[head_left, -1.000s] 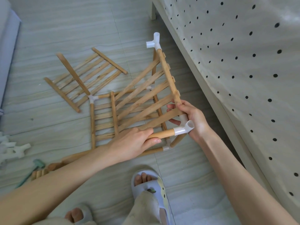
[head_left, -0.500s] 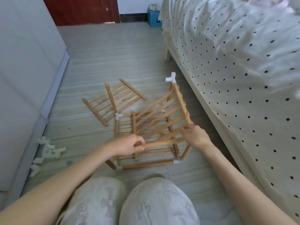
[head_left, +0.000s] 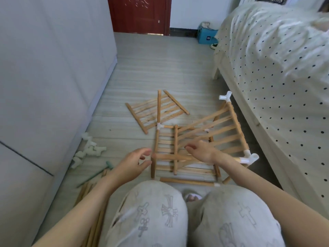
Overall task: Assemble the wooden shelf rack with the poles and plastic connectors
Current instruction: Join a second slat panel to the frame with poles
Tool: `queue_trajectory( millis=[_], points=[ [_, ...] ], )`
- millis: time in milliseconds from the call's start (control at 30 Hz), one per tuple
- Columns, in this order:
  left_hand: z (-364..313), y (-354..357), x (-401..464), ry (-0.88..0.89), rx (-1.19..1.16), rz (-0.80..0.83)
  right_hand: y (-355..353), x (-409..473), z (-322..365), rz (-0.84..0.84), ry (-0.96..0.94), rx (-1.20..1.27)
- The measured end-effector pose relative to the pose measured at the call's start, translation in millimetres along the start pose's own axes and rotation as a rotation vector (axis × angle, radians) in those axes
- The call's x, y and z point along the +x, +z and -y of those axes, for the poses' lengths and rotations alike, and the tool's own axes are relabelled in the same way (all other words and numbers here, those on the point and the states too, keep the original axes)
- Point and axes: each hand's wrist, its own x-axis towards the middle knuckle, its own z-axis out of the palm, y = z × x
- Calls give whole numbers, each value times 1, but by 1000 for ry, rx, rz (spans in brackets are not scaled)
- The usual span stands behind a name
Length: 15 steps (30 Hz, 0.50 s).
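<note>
Far left: grey cabinet front (head_left: 44,86) running along the pale wood-grain floor (head_left: 151,68). At its foot, loose white plastic connectors (head_left: 88,150) in a small heap, then a green-headed mallet (head_left: 97,172) lying on the floor, with spare wooden poles (head_left: 92,211) beside the left forearm. Next, left hand (head_left: 132,162), fingers loosely curled, holding nothing, just beside the near-left pole of the half-built shelf rack (head_left: 192,148). Beyond it, flat on the floor, a separate slatted wooden panel (head_left: 156,111). Centre: rack on the floor ahead of the knees in patterned grey trousers (head_left: 178,220), one slatted shelf lying flat, another tilted up toward the right, poles joined by white connectors. Right hand (head_left: 202,151) hovering over the rack's middle, fingers relaxed and slightly bent, gripping nothing; contact with the slats not clear. Right of it, white corner connector (head_left: 249,158) at the near right corner, another white connector (head_left: 225,97) at the far top of the tilted shelf. Far right: bed with dotted cream cover (head_left: 276,77). Back wall: red-brown door (head_left: 140,15), blue box (head_left: 206,37).
</note>
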Motion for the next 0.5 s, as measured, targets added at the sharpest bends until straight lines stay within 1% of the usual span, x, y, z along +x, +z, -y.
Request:
queue_trajectory(
  millis=[67,133,200,300,367,500],
  points=[
    [11,10,2,-7,-49,0,2,18,2,90,5,-45],
    [17,21,10,8,-84,-17,6,35,3,135,2,-64],
    [21,31,18,21,-135,-39,15,50,3,182,-16,-22],
    [26,38,24,5,-268,-85,28,59,8,330,-8,78],
    [28,40,25,-17,-342,-127,33,61,12,330,-24,40],
    [30,41,26,23,-351,-119,32,56,9,256,-63,85]
  ],
)
